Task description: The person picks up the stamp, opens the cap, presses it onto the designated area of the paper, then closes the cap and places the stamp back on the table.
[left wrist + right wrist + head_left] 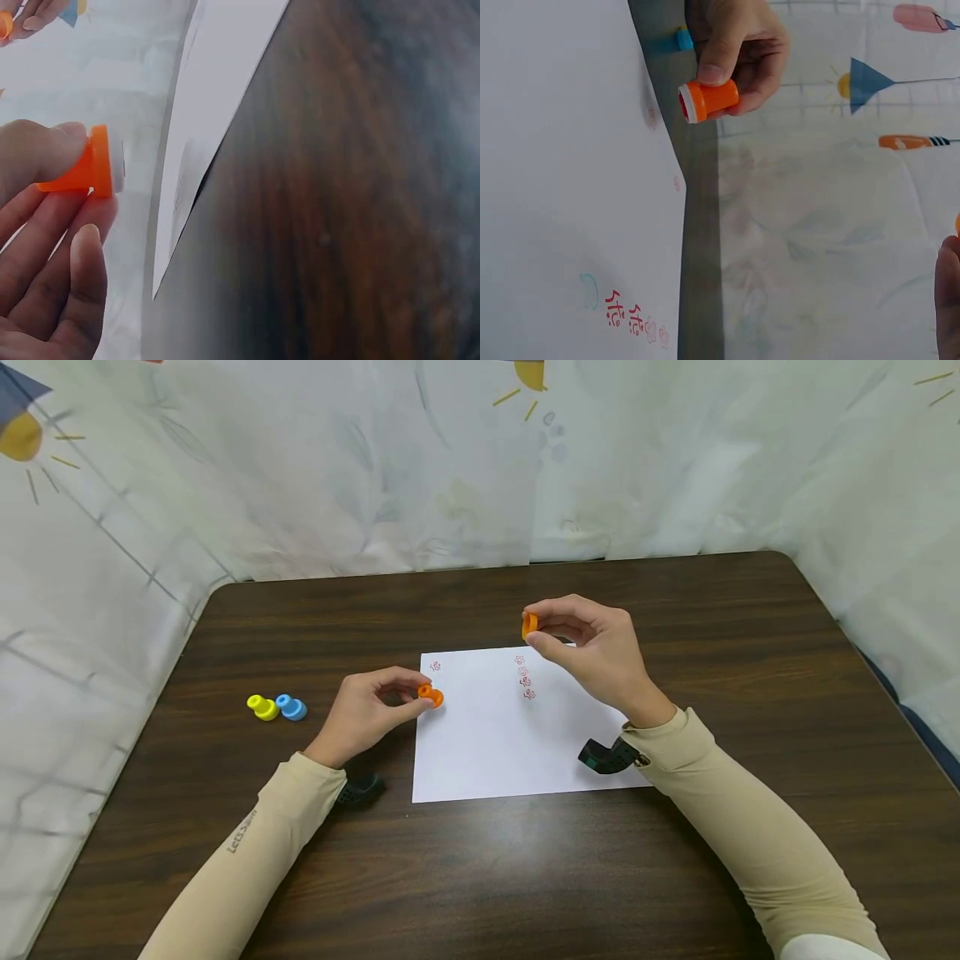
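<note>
My left hand [378, 706] pinches an orange toy stamp [431, 696] between thumb and fingers, just above the left part of a white sheet of paper [480, 752]. In the right wrist view the stamp [714, 97] shows a white rim and a red face, tilted toward the paper. Higher up, past the sheet's far edge, my right hand [592, 647] pinches a small orange cap [529, 626] that looks hollow. Small red prints [524, 681] run in a short column on the paper, and a red print [435, 667] is near its upper left corner.
A yellow stamp [262, 707] and a blue stamp [291, 707] stand side by side on the dark wooden table [487, 877], left of the paper. Behind the table hangs a pale patterned curtain [450, 468]. A faint teal print [589, 291] marks the sheet.
</note>
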Motion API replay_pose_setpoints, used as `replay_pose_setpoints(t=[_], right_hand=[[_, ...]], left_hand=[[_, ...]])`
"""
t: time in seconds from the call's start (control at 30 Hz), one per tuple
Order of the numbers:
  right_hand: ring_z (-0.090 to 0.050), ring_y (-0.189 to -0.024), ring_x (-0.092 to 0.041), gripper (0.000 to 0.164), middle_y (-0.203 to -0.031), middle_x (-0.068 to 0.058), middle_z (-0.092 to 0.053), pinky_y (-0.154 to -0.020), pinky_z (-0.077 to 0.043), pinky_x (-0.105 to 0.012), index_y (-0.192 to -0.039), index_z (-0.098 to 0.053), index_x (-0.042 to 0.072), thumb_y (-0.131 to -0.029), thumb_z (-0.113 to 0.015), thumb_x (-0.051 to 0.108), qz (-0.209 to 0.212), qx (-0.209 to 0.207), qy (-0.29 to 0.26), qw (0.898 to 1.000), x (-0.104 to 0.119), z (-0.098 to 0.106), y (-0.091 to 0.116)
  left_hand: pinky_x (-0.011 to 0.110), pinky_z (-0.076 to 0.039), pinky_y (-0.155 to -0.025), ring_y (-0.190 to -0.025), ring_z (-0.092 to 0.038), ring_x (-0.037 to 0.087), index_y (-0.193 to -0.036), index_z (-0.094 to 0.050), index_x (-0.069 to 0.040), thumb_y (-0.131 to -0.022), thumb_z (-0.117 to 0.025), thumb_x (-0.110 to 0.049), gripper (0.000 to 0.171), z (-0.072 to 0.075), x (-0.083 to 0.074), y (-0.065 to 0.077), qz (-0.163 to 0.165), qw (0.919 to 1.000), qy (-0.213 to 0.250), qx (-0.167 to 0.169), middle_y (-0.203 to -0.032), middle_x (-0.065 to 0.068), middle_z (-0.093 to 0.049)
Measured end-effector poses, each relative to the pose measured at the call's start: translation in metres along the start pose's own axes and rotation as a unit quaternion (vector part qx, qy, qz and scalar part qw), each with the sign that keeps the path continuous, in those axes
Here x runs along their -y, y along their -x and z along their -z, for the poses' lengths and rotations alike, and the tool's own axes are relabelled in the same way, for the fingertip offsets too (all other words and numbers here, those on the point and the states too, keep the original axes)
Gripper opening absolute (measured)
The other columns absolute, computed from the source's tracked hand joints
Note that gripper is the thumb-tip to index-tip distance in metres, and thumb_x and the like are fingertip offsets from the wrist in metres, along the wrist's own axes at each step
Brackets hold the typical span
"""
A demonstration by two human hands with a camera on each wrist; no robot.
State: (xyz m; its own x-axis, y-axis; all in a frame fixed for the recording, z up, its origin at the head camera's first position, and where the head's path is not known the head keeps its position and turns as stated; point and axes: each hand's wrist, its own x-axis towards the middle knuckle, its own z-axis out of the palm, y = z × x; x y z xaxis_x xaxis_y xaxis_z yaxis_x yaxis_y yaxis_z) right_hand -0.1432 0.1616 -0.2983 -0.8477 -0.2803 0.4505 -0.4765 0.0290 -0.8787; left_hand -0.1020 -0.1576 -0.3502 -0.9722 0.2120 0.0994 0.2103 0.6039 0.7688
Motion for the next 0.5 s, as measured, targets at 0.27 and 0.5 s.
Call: replay_pose_setpoints(t=[0.27,0.5], right_hand=[[-0.072,-0.091,-0.009,0.029,-0.103,0.016,-0.073,-0.089,-0.063,-0.022,-0.113,-0.072,-0.008,-0.084,-0.076,-0.012,0.006,0.003,0.002,1.000,-0.0015,-0.0015,-0.0008],[-0.072,-0.091,-0.008,0.029,-0.103,0.017,-0.073,-0.089,-0.063,-0.021,-0.113,-0.073,-0.008,-0.084,-0.076,-0.011,0.000,0.004,0.006,1.000,-0.0004,-0.0025,-0.0008]], left_hand=[[0.012,-0.055,-0.074,-0.083,-0.066,0.019,-0.111,-0.078,-0.013,-0.085,-0.086,-0.012,0.027,-0.0015,0.0028,-0.0005,0.003,0.9999,-0.012,0.009,-0.105,0.005,-0.079],[0.014,-0.056,-0.073,-0.083,-0.067,0.017,-0.110,-0.079,-0.015,-0.084,-0.086,-0.012,0.026,-0.0021,0.0054,-0.0005,0.005,0.9998,-0.015,0.016,-0.103,0.004,-0.079]])
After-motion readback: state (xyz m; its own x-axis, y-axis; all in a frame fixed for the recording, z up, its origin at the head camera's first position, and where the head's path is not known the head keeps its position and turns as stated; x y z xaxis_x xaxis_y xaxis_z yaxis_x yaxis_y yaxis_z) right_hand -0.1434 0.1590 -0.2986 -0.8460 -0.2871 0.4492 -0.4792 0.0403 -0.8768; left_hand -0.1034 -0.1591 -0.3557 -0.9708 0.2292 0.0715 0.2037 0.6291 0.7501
